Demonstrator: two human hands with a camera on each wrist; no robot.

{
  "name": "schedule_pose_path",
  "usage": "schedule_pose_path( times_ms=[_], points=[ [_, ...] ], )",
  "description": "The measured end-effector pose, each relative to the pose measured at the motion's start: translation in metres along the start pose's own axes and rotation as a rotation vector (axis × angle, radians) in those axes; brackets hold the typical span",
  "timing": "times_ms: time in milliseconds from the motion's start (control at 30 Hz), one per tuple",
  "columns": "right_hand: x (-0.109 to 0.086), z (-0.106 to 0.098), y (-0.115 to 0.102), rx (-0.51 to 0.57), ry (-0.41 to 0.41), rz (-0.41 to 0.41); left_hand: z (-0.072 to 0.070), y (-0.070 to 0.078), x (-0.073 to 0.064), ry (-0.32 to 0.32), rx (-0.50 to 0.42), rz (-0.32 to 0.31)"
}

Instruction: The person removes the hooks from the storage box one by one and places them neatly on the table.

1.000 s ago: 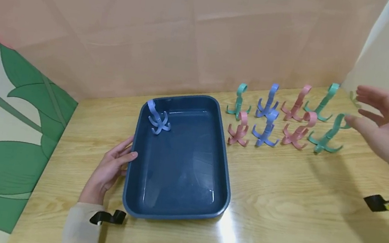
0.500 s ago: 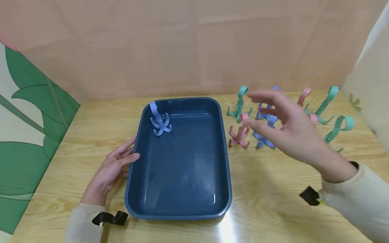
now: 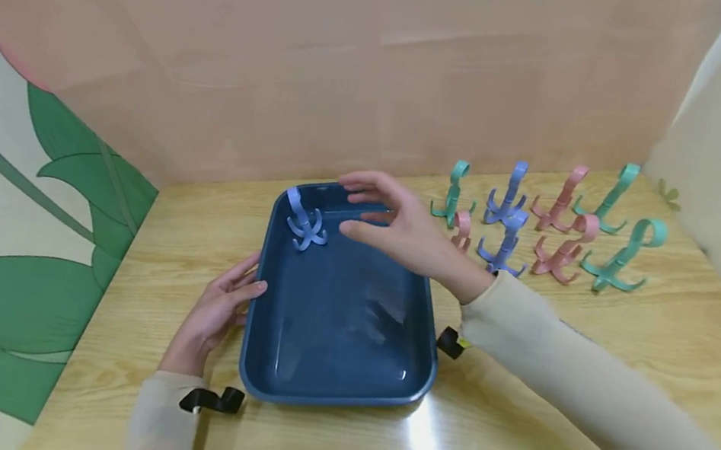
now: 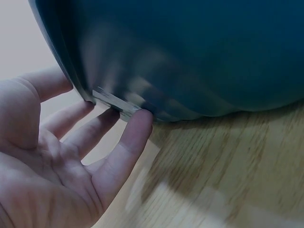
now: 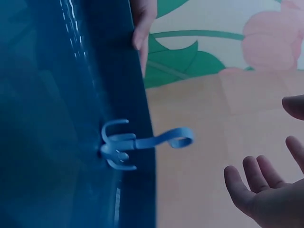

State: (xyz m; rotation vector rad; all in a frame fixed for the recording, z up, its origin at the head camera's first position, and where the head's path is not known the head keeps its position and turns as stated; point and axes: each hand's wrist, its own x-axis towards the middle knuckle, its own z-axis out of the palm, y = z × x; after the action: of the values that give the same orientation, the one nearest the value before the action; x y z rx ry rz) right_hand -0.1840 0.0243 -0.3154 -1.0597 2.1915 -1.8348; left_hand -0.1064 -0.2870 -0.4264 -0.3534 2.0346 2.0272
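A dark blue tray sits on the wooden table. My left hand holds its left side, thumb over the rim and the other fingers outside; the left wrist view shows those fingertips at the tray wall. A blue claw hook with a curled top stands in the tray's far left corner, leaning on the wall. My right hand hovers over the tray's far part, fingers loosely spread and holding nothing. In the right wrist view, that hand is apart from the blue hook.
Right of the tray stand several claw hooks in two rows: green, blue, pink and another green. The right forearm partly hides a pink hook. A peach-coloured sheet rises behind the table.
My right hand has swept left from beside the rightmost green hook, past the rows, to above the tray. My left hand keeps its hold on the tray; the hooks stand as before.
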Motion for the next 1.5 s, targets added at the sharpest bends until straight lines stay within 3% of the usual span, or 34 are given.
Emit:
schedule_pose_path(
  times_ms=[267, 600, 933, 1167, 1500],
  points=[
    [0.033, 0.021, 0.038, 0.071, 0.026, 0.123, 0.008, -0.001, 0.006, -0.017, 0.007, 0.001],
    [0.061, 0.047, 0.073, -0.024, 0.062, 0.301, 0.017, -0.003, 0.007, -0.045, -0.045, 0.002],
    [0.070, 0.057, 0.085, 0.023, 0.080, 0.241, 0.020, 0.001, 0.009, -0.059, -0.035, 0.017],
    [0.071, 0.060, 0.091, 0.019, 0.092, 0.244, 0.019, 0.001, 0.009, -0.052, -0.028, 0.001],
    [0.073, 0.067, 0.064, 0.007, 0.042, 0.177, 0.004, 0.001, 0.001, 0.017, 0.005, -0.019]
  ],
)
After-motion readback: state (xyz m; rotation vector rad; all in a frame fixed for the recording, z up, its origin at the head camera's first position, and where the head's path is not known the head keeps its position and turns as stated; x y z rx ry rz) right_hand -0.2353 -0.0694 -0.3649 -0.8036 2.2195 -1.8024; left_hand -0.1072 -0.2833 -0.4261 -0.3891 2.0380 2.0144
